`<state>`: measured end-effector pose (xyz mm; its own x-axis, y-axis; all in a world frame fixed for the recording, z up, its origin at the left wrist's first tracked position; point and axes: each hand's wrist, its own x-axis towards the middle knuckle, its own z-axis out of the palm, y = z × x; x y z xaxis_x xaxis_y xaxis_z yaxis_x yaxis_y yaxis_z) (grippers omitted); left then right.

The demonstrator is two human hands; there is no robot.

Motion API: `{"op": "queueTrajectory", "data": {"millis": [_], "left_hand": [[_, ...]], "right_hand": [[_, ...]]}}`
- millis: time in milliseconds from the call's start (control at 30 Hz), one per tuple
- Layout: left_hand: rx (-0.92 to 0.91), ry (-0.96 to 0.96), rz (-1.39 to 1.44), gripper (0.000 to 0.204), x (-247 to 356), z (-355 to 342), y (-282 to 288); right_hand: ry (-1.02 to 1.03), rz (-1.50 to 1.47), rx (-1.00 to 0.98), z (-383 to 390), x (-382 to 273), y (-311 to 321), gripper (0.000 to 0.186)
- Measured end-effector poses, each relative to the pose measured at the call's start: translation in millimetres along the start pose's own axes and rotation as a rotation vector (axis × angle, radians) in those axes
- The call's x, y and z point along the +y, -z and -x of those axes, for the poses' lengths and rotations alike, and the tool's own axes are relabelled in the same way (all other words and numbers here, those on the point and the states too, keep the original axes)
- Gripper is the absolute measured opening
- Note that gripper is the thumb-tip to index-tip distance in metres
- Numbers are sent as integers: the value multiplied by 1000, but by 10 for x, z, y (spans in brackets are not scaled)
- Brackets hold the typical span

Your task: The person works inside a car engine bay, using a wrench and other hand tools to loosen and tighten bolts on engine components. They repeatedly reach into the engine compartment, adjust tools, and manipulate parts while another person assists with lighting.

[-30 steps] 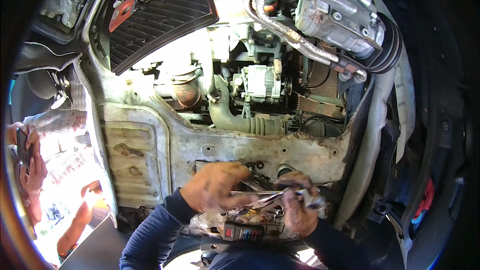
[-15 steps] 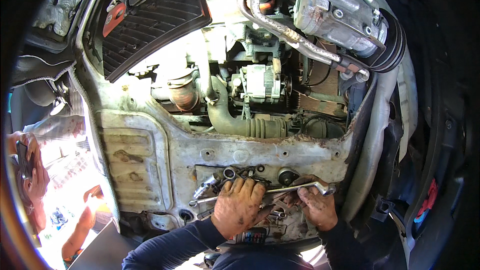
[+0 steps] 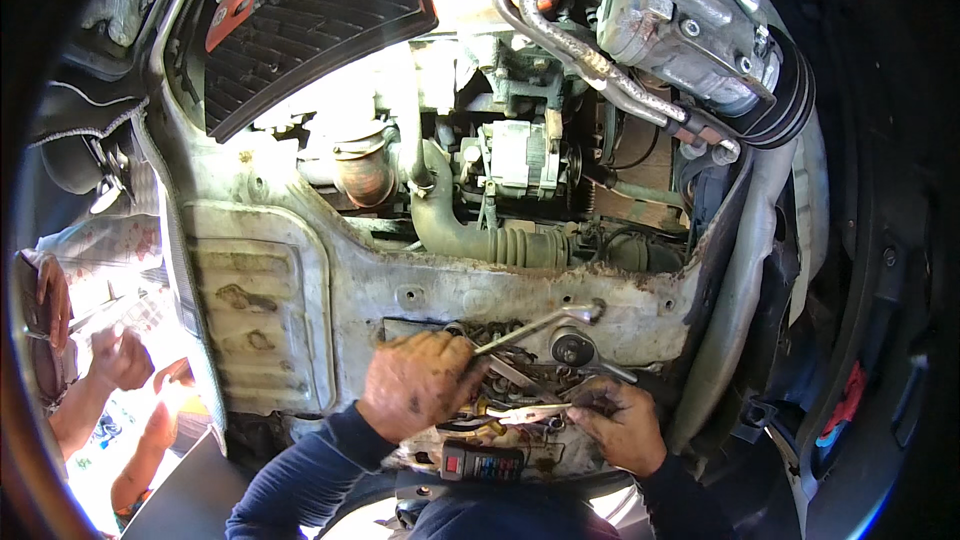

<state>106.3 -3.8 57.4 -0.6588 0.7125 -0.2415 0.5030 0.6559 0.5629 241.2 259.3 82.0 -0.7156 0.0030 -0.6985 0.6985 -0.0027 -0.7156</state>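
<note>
Stained metal panel (image 3: pixel 490 302); tools (image 3: pixel 512 373) atop; engine (image 3: pixel 520 155) beyond

Vehicle repair spot, engine (image 3: pixel 525 80) sitting wide open.

Pretty obvious from the alternator (image 3: pixel 522 155), fat hose (image 3: pixel 440 215) and compressor (image 3: pixel 675 40), all showing around a rusty-edged opening in the bare metal panel (image 3: pixel 480 290). There's a wrench (image 3: pixel 535 328) and more greasy tools (image 3: pixel 512 375) over that panel, and dark trim (image 3: pixel 885 200) curves up the right side. Can't tell if it's a proper garage: the left is mostly glare, plus a bystander's arm (image 3: pixel 140 465).
</note>
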Motion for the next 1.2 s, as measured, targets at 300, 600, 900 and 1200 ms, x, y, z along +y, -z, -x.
{"op": "queueTrajectory", "data": {"millis": [300,600,900,1200], "left_hand": [[-172,-386,-175,33,-329,-57,323],[-5,394,1057,47,140,-845,167],[212,862,2173,38,116,-1567,-121],[571,56,334,21,-377,-930,-49]], "right_hand": [[532,-118,-92,-91,-1041,232,25],[304,-198,-24,-1559,-1655,-10,40],[346,383,-314,-1707,-1172,141,69],[388,1390,-270,-2378,-1298,204,34]]}}
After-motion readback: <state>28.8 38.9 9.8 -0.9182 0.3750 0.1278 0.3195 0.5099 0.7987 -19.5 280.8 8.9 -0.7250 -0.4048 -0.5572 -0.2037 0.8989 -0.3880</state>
